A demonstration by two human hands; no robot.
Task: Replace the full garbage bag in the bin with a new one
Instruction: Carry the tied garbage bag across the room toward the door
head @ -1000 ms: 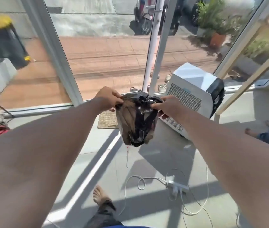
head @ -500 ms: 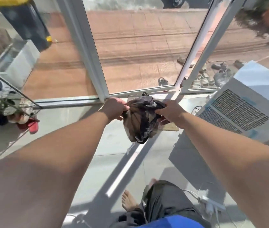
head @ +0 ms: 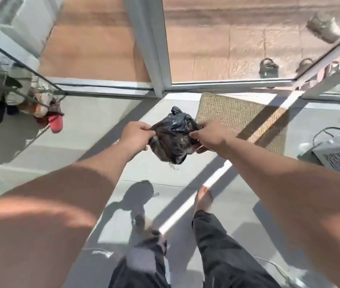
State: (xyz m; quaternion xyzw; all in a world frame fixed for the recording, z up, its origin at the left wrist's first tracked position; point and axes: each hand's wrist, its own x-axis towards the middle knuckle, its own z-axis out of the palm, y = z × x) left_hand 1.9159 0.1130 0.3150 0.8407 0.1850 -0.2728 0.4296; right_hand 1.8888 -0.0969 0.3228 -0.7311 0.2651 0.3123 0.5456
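Both hands [head: 173, 138] pinch the black garbage bag [head: 172, 140] hanging between them.

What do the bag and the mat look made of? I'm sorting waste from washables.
The bag, pinched by the left hand and right hand, looks like thin black plastic film: glossy, crinkled, knotted on top. The mat looks like coarse woven plant fibre, perhaps jute: tan, matte, visible weave.

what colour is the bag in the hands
Black, glossy and slightly see-through; the garbage bag shows best in the head view.
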